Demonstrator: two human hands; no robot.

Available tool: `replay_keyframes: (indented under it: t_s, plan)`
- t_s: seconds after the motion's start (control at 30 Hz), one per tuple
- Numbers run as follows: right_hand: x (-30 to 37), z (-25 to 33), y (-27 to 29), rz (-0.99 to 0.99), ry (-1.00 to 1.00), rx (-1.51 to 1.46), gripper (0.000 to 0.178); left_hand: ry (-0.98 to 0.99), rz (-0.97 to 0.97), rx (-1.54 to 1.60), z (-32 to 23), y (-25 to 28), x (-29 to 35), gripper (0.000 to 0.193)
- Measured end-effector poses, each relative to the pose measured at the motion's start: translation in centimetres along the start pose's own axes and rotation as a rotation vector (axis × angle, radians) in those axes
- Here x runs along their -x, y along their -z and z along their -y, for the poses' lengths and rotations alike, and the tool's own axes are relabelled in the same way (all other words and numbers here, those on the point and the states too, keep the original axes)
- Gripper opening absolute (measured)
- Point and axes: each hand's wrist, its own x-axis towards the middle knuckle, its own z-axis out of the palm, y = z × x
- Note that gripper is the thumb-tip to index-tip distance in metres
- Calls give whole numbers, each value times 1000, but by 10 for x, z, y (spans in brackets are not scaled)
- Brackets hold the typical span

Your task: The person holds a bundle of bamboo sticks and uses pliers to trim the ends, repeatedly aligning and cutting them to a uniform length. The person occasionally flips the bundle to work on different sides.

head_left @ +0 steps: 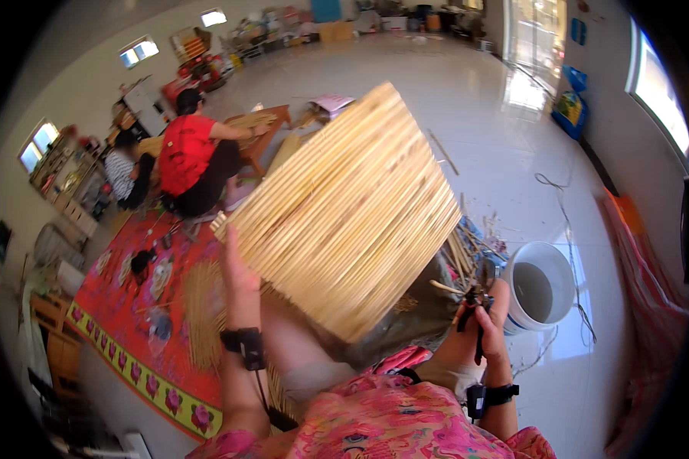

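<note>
A mat of pale yellow reed stalks (352,214), laid side by side, stands tilted in front of me above my lap. My left hand (239,264) grips its left edge; the fingers are partly hidden behind the mat. In my right hand (491,325), beside my right knee, is a pair of dark pliers (475,302) with black handles. The pliers are apart from the mat. Loose cut stalks (461,256) lie on the floor just beyond the pliers.
To my right stands a white bucket (542,283), with a cord (570,237) on the floor past it. A red floral mat (153,306) with a bundle of stalks (205,306) spreads left. A person in red (187,157) sits at a low wooden bench (264,138); another person sits behind.
</note>
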Motion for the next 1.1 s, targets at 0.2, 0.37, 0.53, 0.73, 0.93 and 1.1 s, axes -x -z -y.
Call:
replay_keyframes:
  t_s: [0.2,0.37,0.53,0.73,0.93,1.1]
  plan:
    - [-13,13,-23,-163,-11,304,34,-14,-232,183,18,25,13,54]
    - [-34,-18,-37,-172,-184,177,35,34,-477,207,28,25,41,53]
    - [-46,-59,-54,-149,-338,-572,33,122,-449,258,55,61,57,51]
    - [-67,-70,-29,-257,-310,-542,32,287,-356,257,100,90,78,41]
    - [-70,-64,29,-288,-313,-478,24,389,-341,436,165,95,105,28]
    - [-66,-33,21,-350,-359,-295,20,471,-401,500,195,112,136,27]
